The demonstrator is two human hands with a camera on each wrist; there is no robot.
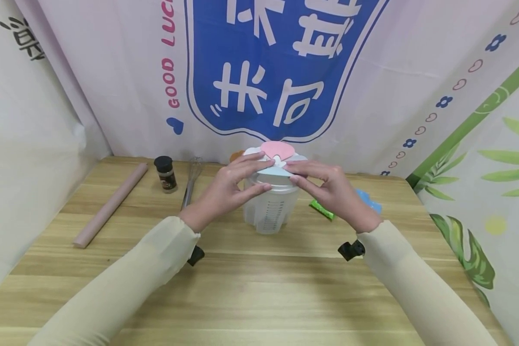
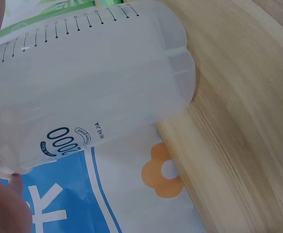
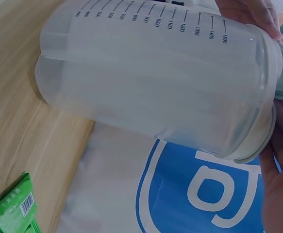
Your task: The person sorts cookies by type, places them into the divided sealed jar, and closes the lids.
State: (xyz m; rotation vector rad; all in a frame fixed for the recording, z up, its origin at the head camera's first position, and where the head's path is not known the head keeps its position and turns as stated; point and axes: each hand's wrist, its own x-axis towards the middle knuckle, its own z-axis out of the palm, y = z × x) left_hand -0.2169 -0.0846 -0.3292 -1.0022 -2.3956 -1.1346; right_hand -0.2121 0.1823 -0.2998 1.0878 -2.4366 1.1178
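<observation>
Plastic container (image 1: 271,211), translucent, stands upright near the middle of the surface's (image 1: 242,293) far edge. Left hand (image 1: 232,182) and right hand (image 1: 334,186) rest extended fingers on the lid (image 1: 278,150). Green packet (image 1: 322,210) lies right of the container.

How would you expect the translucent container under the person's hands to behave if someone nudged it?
The container is probably light for its size, as no contents show through its walls. It might tip if pushed near its lid, since it stands taller than wide. Its walls look smooth, so it may feel slippery.
</observation>
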